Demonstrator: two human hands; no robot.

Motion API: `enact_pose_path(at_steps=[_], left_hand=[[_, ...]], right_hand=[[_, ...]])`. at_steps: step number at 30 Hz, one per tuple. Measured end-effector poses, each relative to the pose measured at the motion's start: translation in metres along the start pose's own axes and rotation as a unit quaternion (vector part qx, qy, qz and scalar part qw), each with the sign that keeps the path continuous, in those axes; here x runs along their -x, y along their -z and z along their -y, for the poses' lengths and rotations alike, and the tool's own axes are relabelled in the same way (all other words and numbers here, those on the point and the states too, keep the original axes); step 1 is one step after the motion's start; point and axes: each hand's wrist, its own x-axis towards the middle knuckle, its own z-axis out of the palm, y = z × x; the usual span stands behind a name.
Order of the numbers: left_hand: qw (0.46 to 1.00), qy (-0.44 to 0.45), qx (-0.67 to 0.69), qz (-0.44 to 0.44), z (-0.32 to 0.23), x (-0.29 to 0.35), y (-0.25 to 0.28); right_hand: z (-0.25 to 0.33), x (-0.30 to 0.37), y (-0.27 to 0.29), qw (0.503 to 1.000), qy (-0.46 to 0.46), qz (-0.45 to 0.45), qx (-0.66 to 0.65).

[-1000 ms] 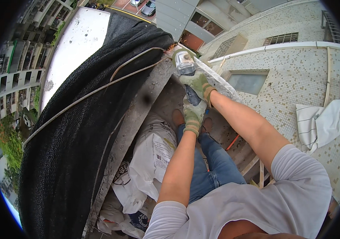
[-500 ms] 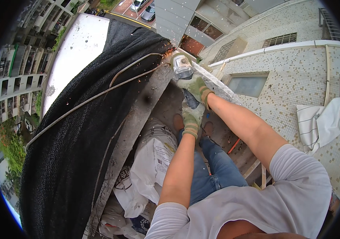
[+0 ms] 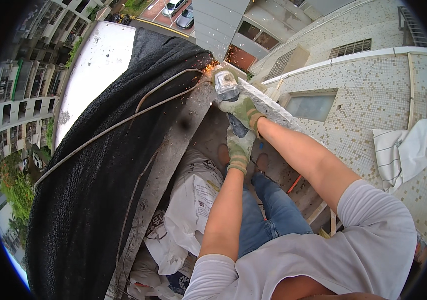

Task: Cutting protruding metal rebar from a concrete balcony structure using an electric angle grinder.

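Note:
An angle grinder (image 3: 227,85) is gripped in both my gloved hands near the far corner of the concrete ledge. My left hand (image 3: 240,146) is closed round the rear of its dark body; my right hand (image 3: 243,109) wraps the front part, just behind the pale metal head. Orange sparks (image 3: 210,66) fly where the head meets the end of a bent steel rod (image 3: 118,123). Two lengths of this rod run down leftward over black mesh netting (image 3: 98,170). The disc's contact edge is hidden by glare and the head.
The concrete ledge (image 3: 173,137) slopes down leftward, with a long drop to parked cars (image 3: 186,19) and buildings beyond. White sacks (image 3: 193,195) lie inside it, left of my legs. A tiled wall (image 3: 358,95) with a draped white cloth (image 3: 406,150) stands at right.
The sparks at the rod have grown bigger and brighter. The grinder head has shifted slightly left, with both hands still on the tool.

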Motion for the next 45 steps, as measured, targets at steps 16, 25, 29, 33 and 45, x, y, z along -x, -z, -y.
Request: enact_pose_path(at_steps=[16, 25, 29, 33, 45], left_hand=[[0.994, -0.008, -0.112, -0.014, -0.025, 0.010, -0.015], [0.925, -0.011, -0.379, 0.015, -0.130, 0.055, 0.004], [0.587, -0.530, -0.588, -0.172, -0.260, 0.079, 0.042], [0.361, -0.451, -0.774, -0.258, -0.346, 0.091, 0.113], [0.320, -0.239, -0.916, -0.047, -0.442, 0.125, 0.149]], right_hand=[[-0.004, 0.001, 0.008, 0.999, -0.017, -0.024, -0.016], [0.000, 0.012, 0.010, 0.998, -0.047, -0.009, -0.047], [-0.007, 0.068, 0.048, 0.996, -0.058, -0.035, -0.055], [-0.012, 0.112, 0.073, 0.994, -0.063, -0.006, -0.093], [-0.022, 0.237, 0.182, 0.966, -0.145, -0.087, -0.196]])
